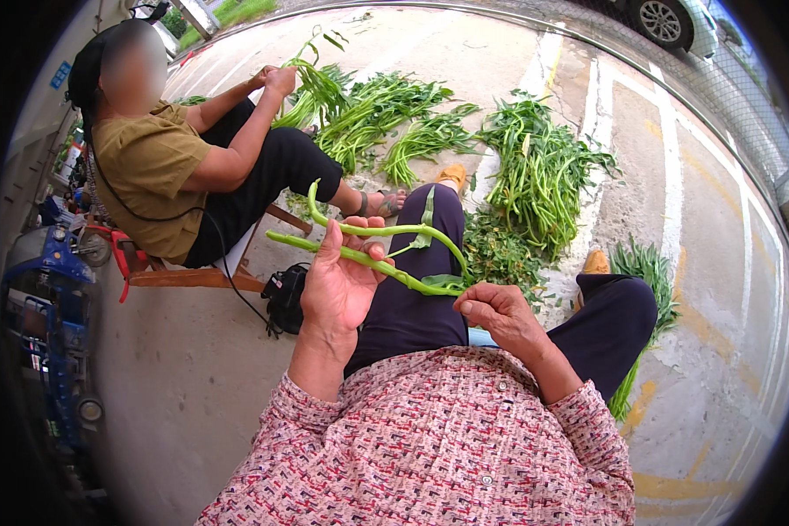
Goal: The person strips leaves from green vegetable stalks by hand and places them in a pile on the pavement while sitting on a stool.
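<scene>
Patterned pink shirt (430, 430) fills six o'clock, the largest thing around. Next in size, a co-worker (153, 158) sits at ten o'clock, holding a leafy bunch (322, 89). At two o'clock a heap of greens (539, 171) lies on the pavement (202, 377). Near the dial's centre, the left hand (346, 285) has its fingers wrapped round two green stalks (412, 231); toward four, the right hand (502, 320) pinches their meeting end.
</scene>
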